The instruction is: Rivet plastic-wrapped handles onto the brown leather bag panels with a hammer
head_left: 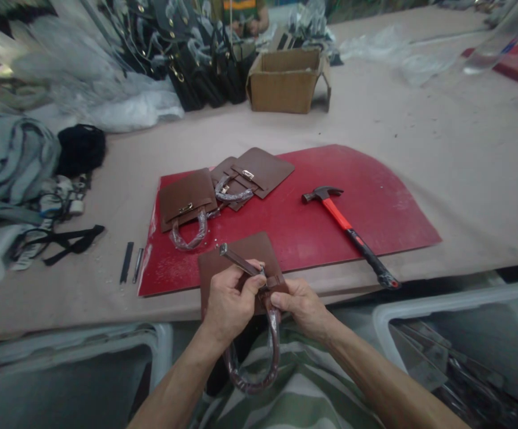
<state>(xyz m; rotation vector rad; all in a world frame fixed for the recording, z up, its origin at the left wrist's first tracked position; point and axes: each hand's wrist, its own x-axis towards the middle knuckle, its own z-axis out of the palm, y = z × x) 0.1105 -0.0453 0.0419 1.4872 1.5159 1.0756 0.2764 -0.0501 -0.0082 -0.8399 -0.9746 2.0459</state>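
Observation:
A brown leather bag panel (261, 244) leans over the table's front edge, its plastic-wrapped handle (273, 351) hanging toward my lap. My left hand (232, 298) is closed, pinching a narrow brown strap (241, 260) with a metal end near the panel's clasp area. Beside it, my right hand (301, 301) grips the panel's edge close to the handle's base, thumb on top. Farther up lie more brown bag panels (187, 192) with metal clasps and wrapped handles. To the right, a claw hammer (348, 229) with a red and black handle rests on a red board (366, 190).
A cardboard box (281, 83) and black handbags (196, 77) stand at the back. Clear plastic wrapping (125, 101) and grey cloth (13, 155) lie at left. Pale bins (163, 351) flank me below the table. Someone's hands (250, 27) show at the far side.

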